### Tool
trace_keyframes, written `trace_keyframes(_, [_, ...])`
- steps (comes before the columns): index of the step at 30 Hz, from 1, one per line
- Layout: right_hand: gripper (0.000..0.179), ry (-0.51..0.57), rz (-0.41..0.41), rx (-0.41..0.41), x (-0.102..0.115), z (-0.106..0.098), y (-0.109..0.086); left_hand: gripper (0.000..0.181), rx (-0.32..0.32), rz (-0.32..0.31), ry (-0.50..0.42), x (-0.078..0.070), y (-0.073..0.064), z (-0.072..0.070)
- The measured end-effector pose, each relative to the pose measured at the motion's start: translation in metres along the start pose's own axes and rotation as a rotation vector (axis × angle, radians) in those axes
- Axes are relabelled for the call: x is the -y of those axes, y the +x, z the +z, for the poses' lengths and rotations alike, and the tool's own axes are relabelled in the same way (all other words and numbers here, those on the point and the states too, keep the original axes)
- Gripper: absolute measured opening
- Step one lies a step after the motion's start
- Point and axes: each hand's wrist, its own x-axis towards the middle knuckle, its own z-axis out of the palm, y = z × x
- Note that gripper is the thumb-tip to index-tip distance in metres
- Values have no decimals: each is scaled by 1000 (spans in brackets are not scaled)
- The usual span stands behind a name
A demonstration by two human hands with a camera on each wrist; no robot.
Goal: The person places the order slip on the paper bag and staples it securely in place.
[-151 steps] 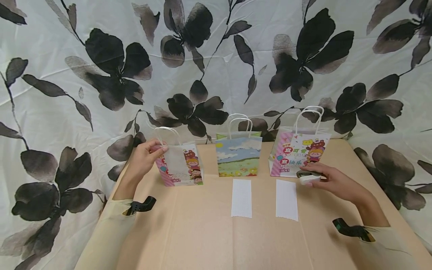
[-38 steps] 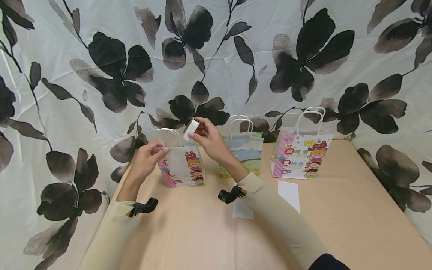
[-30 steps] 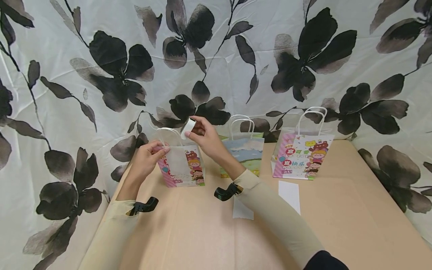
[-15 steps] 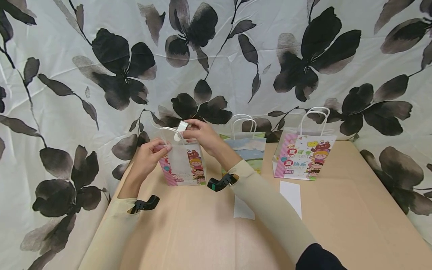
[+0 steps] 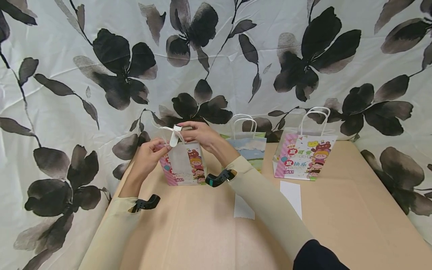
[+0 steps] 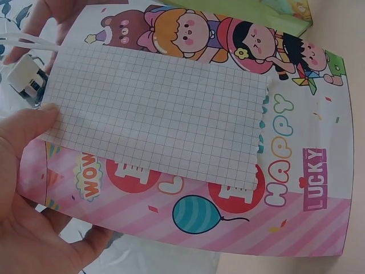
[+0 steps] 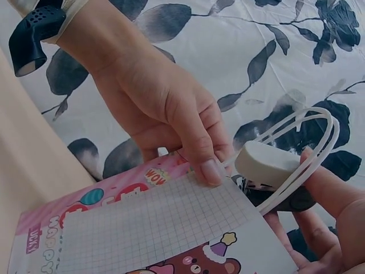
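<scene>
At the left of the table stands a pink-and-white paper gift bag [image 5: 167, 173] with cartoon figures and white handles. A strip of grid paper [image 6: 159, 111] lies flat against its front. My left hand [image 5: 147, 155] pinches the paper and the bag's top edge together, thumb on the paper. My right hand [image 5: 204, 137] holds a small white-and-dark stapler [image 7: 265, 164] between thumb and fingers. The stapler is at the bag's rim, by the handles and close to my left thumb. Whether its jaws are around the paper cannot be told.
A landscape-print gift bag [image 5: 248, 148] stands in the middle, partly behind my right forearm. Another cartoon gift bag [image 5: 303, 157] stands at the right. Two paper strips lie on the table [image 5: 189, 232], the nearer-left strip [image 5: 243, 208] partly covered by my sleeve. A floral cloth [image 5: 236, 75] hangs behind.
My right hand has brought the stapler from beside the right bag to the left bag. Over the last second it moved left and down to the rim. My left hand keeps its hold.
</scene>
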Motion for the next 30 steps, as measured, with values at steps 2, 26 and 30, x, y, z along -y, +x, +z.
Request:
trace_keyframes(2, [41, -22, -9, 4, 0, 0, 1, 27, -5, -1, -1, 1, 0, 0])
trace_keyframes(26, [32, -48, -73, 29, 5, 3, -1, 33, 1, -5, -14, -1, 2, -1])
trace_keyframes(30, [33, -82, -69, 47, 5, 3, -2, 35, 9, -12, -24, -2, 3, -1])
